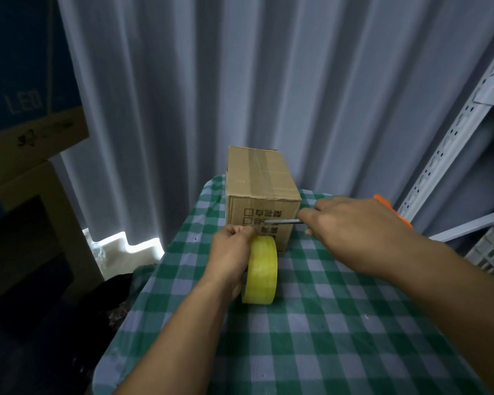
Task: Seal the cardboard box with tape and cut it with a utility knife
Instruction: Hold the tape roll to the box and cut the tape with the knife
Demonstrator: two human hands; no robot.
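A closed cardboard box (258, 178) stands at the far end of the checked table, with a clear tape strip running along its top seam. A yellow tape roll (262, 270) stands on edge just in front of the box. My left hand (231, 252) grips the roll at its left side and top. My right hand (351, 223) holds a utility knife with an orange handle (391, 209). Its metal blade (285, 222) points left, lying across the box's near face just above the roll.
The table wears a green and white checked cloth (311, 323) with its edge close on the left. Grey curtains (240, 81) hang behind. A white metal shelf upright (454, 138) rises on the right, and stacked cardboard boxes (26, 155) stand on the left.
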